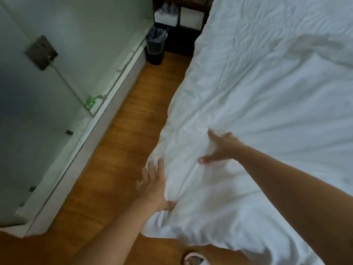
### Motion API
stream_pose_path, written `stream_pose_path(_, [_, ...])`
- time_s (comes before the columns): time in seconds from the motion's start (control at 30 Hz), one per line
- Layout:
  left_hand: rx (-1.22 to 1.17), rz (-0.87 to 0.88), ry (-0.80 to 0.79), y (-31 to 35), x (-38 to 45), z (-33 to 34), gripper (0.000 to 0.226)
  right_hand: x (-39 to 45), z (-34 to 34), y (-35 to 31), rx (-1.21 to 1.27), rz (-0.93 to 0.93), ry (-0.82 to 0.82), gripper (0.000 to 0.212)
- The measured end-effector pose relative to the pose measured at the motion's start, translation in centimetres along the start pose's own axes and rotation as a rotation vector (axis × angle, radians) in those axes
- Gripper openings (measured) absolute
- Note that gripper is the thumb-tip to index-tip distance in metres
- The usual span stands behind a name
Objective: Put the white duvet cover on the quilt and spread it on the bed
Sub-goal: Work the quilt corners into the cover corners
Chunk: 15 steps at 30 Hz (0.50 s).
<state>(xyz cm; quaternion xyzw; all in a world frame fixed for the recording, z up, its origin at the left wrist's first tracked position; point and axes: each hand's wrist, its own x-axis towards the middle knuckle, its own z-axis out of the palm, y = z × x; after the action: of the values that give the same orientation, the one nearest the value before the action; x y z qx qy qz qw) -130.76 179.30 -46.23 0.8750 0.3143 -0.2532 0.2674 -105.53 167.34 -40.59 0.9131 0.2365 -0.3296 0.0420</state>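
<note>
White duvet cover (257, 92) wrinkled; draped over bed edge

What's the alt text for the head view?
Both hands work the white duvet at the bed's near edge: the right hand grips a bunched fold, and the left hand lies straight-fingered against the overhang above the wooden floor. A black bin stands beyond.
</note>
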Motion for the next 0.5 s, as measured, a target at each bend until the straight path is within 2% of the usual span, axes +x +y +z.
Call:
stream_pose_path(0.03, [-0.011,0.053,-0.059,0.9,1.2,-1.9,0.155,1.1,-0.6,0.7,0.117,0.004,0.028,0.119])
stream_pose_path(0.1, [-0.311,0.106,-0.108,2.9,4.0,-5.6,0.136,2.7,-0.7,1.4,0.284,0.046,0.116,0.081])
stream_pose_path(0.17, [-0.619,0.113,0.040,5.1,7.2,-8.3,0.105,3.6,-0.1,1.0,0.269,0.090,0.152,0.059])
stream_pose_path(0.23, [-0.576,0.145,0.216,7.3,10.2,-10.2,0.092,4.5,-0.1,0.5,0.238,0.114,0.130,0.056])
stream_pose_path(0.27, [-0.511,0.178,0.240,8.3,11.7,-11.0,0.084,5.2,-0.6,0.5,0.253,0.104,0.084,0.057])
stream_pose_path(0.4, [-0.377,0.328,0.112,12.1,16.3,-13.4,0.034,8.2,-3.6,1.7,0.343,0.030,-0.150,0.055])
stream_pose_path(0.5, [-0.576,0.361,0.170,11.2,17.4,-13.9,0.024,8.9,-3.4,1.6,0.398,0.030,-0.172,0.055])
